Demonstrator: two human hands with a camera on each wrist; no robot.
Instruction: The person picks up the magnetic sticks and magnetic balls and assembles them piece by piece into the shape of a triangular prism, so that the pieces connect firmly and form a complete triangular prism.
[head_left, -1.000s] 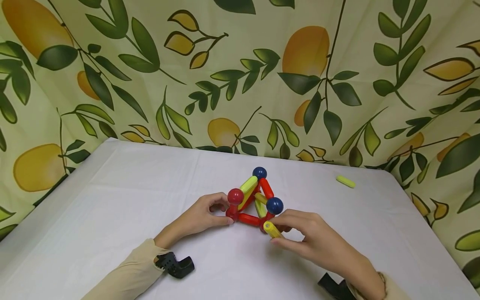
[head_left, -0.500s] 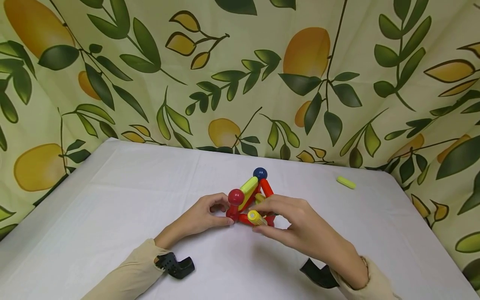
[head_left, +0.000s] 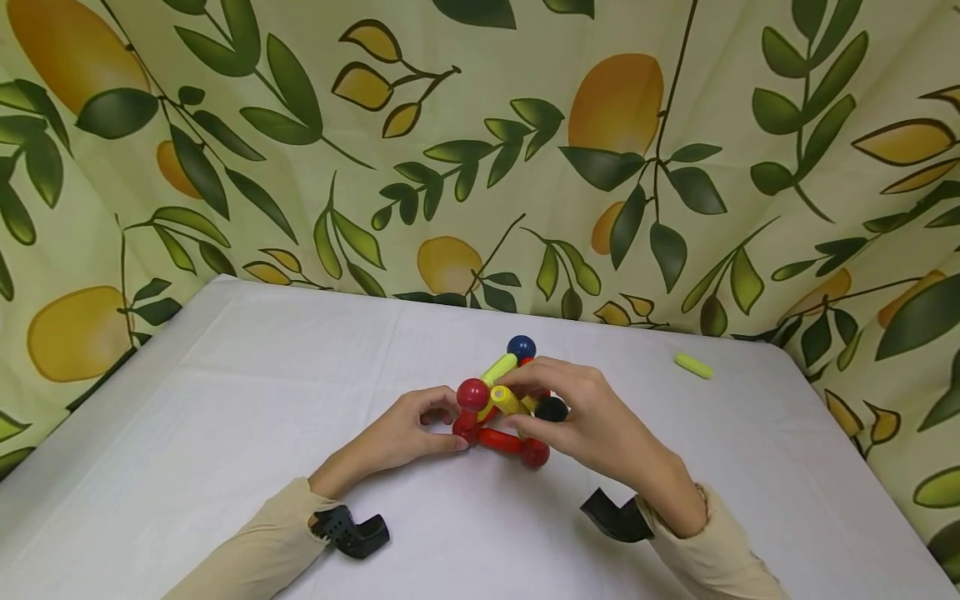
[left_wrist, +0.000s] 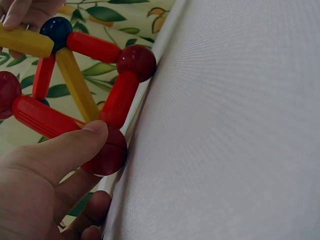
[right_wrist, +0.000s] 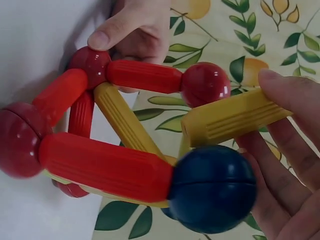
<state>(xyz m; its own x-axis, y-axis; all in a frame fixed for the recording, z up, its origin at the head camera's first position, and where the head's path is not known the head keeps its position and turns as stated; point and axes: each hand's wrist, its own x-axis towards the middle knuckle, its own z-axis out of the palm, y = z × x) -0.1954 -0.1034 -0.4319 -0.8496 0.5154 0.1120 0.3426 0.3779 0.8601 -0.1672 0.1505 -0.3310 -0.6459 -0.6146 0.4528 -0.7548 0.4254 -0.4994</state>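
Note:
A frame of red and yellow magnetic rods and red and blue balls stands on the table. My left hand (head_left: pixel 405 425) pinches a lower red ball (left_wrist: pixel 109 156) at the frame's near left corner; the thumb lies over it in the left wrist view. My right hand (head_left: pixel 600 417) pinches a loose-ended yellow magnetic rod (right_wrist: pixel 235 117) between thumb and fingers. That rod's end is close to an upper blue ball (right_wrist: pixel 212 190); whether they touch I cannot tell. An upper red ball (head_left: pixel 472 394) tops the left upright. My right fingers hide part of the frame in the head view.
A single yellow-green rod (head_left: pixel 693 365) lies at the back right of the white-covered table (head_left: pixel 262 358). Behind the table hangs a curtain (head_left: pixel 480 167) printed with fruit and leaves. Black wrist mounts (head_left: pixel 351 531) sit on both forearms.
My right hand has moved left and up with the yellow rod, from the frame's near right corner to its upper part. My left hand has stayed on the red ball.

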